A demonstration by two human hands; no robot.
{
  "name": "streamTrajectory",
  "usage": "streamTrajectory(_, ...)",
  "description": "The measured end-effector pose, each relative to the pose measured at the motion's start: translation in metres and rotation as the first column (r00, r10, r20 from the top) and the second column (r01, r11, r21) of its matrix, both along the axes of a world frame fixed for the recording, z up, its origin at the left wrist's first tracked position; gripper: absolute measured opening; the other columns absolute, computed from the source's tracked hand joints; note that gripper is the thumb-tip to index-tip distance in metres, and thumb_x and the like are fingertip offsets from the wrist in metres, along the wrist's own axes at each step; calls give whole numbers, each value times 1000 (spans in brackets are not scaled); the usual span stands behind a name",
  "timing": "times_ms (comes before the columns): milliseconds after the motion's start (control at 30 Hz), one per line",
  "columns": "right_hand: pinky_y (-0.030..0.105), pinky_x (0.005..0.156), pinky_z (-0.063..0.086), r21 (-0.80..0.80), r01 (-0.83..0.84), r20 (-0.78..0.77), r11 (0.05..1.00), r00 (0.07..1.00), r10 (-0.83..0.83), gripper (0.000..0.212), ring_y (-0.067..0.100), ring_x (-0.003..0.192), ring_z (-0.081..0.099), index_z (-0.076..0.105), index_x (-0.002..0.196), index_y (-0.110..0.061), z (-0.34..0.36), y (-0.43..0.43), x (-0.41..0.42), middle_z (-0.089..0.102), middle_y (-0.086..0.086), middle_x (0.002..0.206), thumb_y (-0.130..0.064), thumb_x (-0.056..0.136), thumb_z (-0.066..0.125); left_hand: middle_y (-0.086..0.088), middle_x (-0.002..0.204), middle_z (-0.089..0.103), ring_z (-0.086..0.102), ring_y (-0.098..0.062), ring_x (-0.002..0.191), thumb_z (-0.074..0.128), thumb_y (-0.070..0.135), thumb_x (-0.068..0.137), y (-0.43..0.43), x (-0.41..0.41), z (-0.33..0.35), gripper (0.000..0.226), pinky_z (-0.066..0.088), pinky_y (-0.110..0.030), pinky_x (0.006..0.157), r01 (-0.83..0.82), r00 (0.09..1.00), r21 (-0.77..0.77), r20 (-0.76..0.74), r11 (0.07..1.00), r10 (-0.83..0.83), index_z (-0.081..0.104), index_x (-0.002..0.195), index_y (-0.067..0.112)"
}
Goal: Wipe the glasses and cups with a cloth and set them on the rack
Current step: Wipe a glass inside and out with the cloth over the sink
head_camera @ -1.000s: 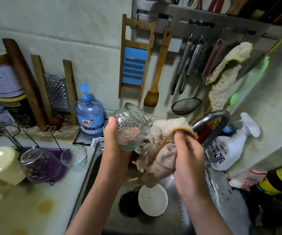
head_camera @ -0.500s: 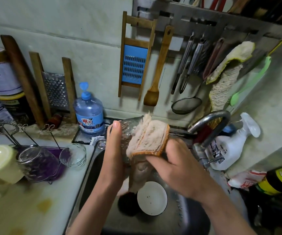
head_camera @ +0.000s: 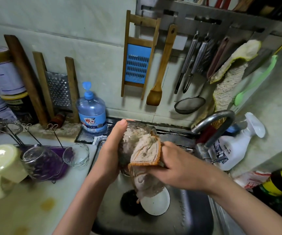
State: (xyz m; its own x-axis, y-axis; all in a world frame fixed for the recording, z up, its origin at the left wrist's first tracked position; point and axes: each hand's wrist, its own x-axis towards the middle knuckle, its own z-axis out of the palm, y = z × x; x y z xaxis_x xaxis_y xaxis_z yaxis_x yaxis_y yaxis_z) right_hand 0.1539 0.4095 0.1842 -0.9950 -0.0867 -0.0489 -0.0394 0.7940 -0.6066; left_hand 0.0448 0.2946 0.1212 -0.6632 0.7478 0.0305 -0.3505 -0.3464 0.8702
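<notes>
The left hand (head_camera: pixel 112 150) grips the glass (head_camera: pixel 133 133), tilted above the sink (head_camera: pixel 196 219). The right hand (head_camera: pixel 181 168) pinches the folded cloth (head_camera: pixel 145 154) against the glass's side, its tail hanging over a plate (head_camera: pixel 159 205). A tap (head_camera: pixel 212 123) arches just right. Near the tabletop's (head_camera: pixel 26 211) right edge, the rack (head_camera: pixel 61 150) holds a second glass (head_camera: pixel 38 161); a small glass (head_camera: pixel 76 156) stands beside it.

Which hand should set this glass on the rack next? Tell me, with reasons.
Probably left. The left hand grips the glass and is on the side of the rack; the right hand holds the cloth against the glass.
</notes>
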Motion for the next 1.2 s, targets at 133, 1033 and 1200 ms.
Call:
streamTrajectory(133,-2,89,33,-86,30,-105,996,994,-39,29,-23,95,48,66,118,-11,-13,-3,-2,60,-25,103,-21,91,59,-9,82,68,65,-22,78,54,42,88,0,-6,2,31,53,-28,69,2,996,-49,-87,999,-6,69,84,15)
streamTrajectory(1033,6,92,33,224,-174,-243,959,943,228,21,13,87,55,67,93,-5,-41,11,-5,70,11,92,-19,84,53,-23,71,70,70,-12,74,34,16,105,-21,-12,13,44,43,-22,67,176,982,-178,-29,968,-184,72,86,7)
streamTrajectory(1200,21,84,39,431,-91,-122,898,980,158,24,13,82,57,65,92,-9,-42,16,-13,65,5,90,-32,89,58,0,65,72,70,-12,60,35,37,99,-7,-3,16,63,49,-28,66,84,996,-280,2,956,-87,75,53,25)
